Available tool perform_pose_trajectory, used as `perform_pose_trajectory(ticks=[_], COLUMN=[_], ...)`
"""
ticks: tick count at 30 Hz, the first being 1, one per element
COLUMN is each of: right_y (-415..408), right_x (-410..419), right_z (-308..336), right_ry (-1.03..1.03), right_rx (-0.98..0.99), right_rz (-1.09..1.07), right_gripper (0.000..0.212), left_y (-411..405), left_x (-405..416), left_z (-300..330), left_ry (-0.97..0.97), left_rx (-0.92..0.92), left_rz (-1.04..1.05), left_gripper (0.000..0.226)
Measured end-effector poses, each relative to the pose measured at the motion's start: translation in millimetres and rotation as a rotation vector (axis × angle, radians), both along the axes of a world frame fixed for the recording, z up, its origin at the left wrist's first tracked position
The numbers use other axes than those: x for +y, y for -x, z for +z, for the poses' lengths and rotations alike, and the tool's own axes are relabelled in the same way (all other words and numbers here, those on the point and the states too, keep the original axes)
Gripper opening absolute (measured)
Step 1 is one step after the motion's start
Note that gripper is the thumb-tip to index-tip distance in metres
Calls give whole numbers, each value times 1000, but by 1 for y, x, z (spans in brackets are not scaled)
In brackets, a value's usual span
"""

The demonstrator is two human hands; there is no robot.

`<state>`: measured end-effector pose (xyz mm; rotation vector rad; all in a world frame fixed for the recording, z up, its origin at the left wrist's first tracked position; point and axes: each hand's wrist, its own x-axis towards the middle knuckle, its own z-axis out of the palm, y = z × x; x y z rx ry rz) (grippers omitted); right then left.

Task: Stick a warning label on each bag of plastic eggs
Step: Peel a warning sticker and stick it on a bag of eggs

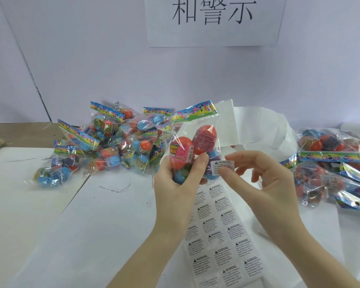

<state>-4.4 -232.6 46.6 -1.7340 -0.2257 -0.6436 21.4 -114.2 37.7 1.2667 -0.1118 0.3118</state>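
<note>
Now, left hand (176, 181): grip curled round a bag of eggs (192, 146), raised above the desk (92, 225).
Right hand (266, 179): thumb and forefinger pinch a warning label (222, 167) at the bag's lower right.
Label sheet (218, 235): flat below.

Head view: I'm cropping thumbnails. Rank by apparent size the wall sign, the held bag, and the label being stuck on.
1. wall sign
2. held bag, though it is nearer the camera
3. warning label

Bright, even, diffuse light, source not visible; shadows faint and soft. Specular glare on the clear crinkled plastic bags of coloured eggs (104, 140) and the glossy white table sheet (92, 235). Mild wide-angle bending at edges; overall slightly soft.
</note>
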Motion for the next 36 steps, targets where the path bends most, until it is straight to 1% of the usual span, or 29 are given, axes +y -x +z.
perform_pose_trajectory(ticks=[4, 7, 9, 13, 15, 18, 20, 21, 24, 25, 26, 28, 29, 32, 36], right_y=[1, 0, 0, 1, 0, -2, -2, -2, -3, -3, -3, -1, 0, 0, -1], right_x=[-1, -2, -2, -1, -1, -1, 1, 2, 2, 2, 2, 3, 3, 1, 1], right_z=[0, 0, 0, 1, 0, -3, -3, -3, -3, -2, -1, 2, 2, 2, 3], right_ry=[14, 18, 22, 10, -41, -105, -132, -149, -240, -264, -279, -286, -284, -295, -262], right_rx=[-17, -13, -6, -15, 26, 69, 87, 97, 157, 188, 218, 243, 250, 267, 237], right_rz=[-16, -29, -27, -11, 0, -6, -11, -14, -2, 26, 75, 197, 231, 224, 186], right_gripper=[43, 38, 33, 31, 21, 16, 18, 22, 47, 51, 51, 38, 35, 34, 28], left_y=[3, 5, 6, 5, 5, 3, 2, 2, 3, 3, 4, 4, 4, 4, 5], left_x=[0, 1, 1, 1, 2, 3, 4, 5, 6, 6, 6, 6, 6, 7, 6], left_z=[2, 4, 4, 5, 6, 5, 5, 5, 4, 4, 5, 6, 7, 8, 7], left_ry=[10, -3, -39, -20, -12, 18, 62, 84, 110, 120, 136, 173, 189, 208, 226], left_rx=[-6, -7, -4, 10, 19, 53, 86, 97, 114, 121, 126, 133, 141, 162, 207], left_rz=[-31, -74, -64, -46, -58, -89, -134, -165, -257, -286, -314, -357, -365, -362, -365], left_gripper=[36, 44, 47, 39, 38, 41, 42, 42, 30, 23, 20, 16, 14, 14, 14])
